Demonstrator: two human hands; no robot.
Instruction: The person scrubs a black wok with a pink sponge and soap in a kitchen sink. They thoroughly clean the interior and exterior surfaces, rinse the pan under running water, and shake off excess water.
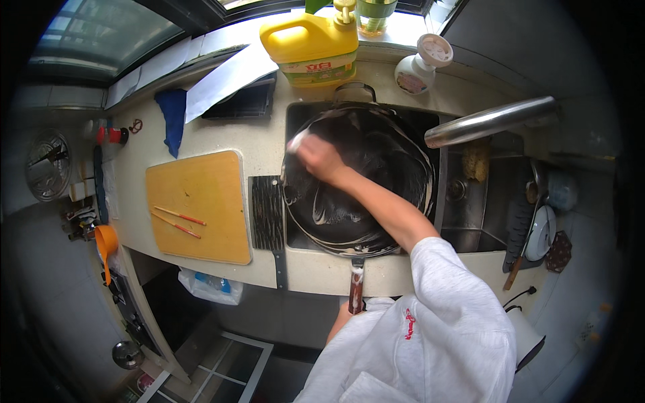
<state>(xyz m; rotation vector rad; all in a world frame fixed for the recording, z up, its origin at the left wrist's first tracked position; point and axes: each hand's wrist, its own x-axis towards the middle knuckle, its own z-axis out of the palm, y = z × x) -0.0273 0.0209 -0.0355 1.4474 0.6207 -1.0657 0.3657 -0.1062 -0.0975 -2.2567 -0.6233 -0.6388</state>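
A large black wok (393, 178), its inside streaked with whitish suds, rests over the left part of the sink. Inside it, near the upper left of its wall, my right hand (321, 158) is closed on a small whitish thing (296, 142). Motion smears that thing, so its kind does not show. The wok's brown handle (356, 290) points toward me, with foam where it meets the pan. Down by the handle's near end, my left hand (345, 314) is wrapped around it, partly hidden by the handle and my light grey shirt.
A cleaver (267, 215) lies left of the wok, beside a yellow cutting board (198, 242) carrying chopsticks (178, 226). Behind stand a yellow jug (310, 50) and a white pump bottle (416, 67). A metal faucet (494, 121) reaches over the right sink basin (463, 218).
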